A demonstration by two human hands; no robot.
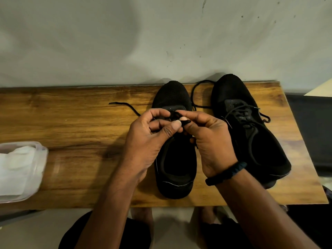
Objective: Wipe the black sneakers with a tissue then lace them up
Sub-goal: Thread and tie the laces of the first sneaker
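Broadly, a grey wall [125, 42] fills the upper half of the frame, and below it a wooden table [71, 123] runs across the middle. Two black sneakers stand on the table's right part, toes toward the wall. The laced sneaker [251, 141], right of centre, has its lace threaded and lies just beside the right wrist, touched by neither hand. The centre sneaker [172, 97] sits directly under both hands, with only its toe and heel showing clear. The left hand [149, 137] and the right hand [210, 137] meet over that shoe's eyelets, fingers curled, each pinching the black lace [117, 103] between thumb and forefinger, thumb tips nearly touching. At the left edge of the frame, well apart from the shoes, a clear plastic container [43, 150] holds white tissue [16, 168]. One loose end of the lace trails left of the hands across the wood, and another length loops between the two toes. A dark wristband [228, 172] circles the right wrist.
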